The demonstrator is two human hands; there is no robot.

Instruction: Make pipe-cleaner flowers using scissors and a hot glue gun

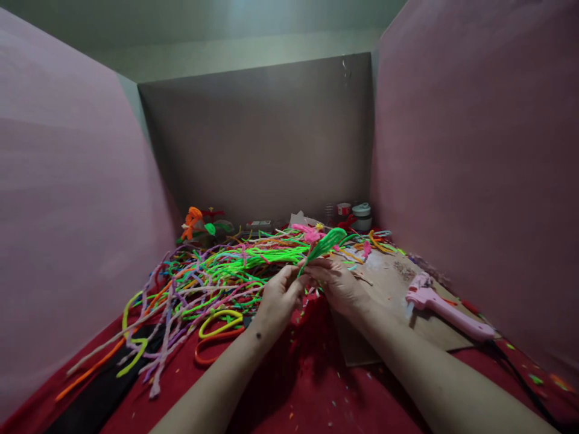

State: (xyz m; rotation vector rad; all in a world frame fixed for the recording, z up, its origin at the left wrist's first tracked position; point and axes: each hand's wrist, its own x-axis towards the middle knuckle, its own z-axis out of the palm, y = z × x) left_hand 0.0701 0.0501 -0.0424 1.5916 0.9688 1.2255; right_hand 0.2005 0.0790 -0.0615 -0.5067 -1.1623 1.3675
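Observation:
My left hand (284,289) and my right hand (337,283) meet over the middle of the table, fingertips pinched together. Between them is the base of a green pipe-cleaner leaf (327,244), its rounded end tilted up and to the right. Just behind the leaf shows a pink pipe-cleaner flower (307,233) with a yellow centre; whether its stem is also in my fingers is hidden. Both hands are closed. Beyond and to the left of them spreads a heap of loose pipe cleaners (226,265) in green, purple, orange and other colours.
A pink glue gun (447,307) lies on a board (434,337) at right, its cord trailing toward me. Yellow and orange loops (221,323) lie left of my hands. An orange flower (192,222) and a lidded jar (362,217) stand at the back. Pink panels flank the red cloth.

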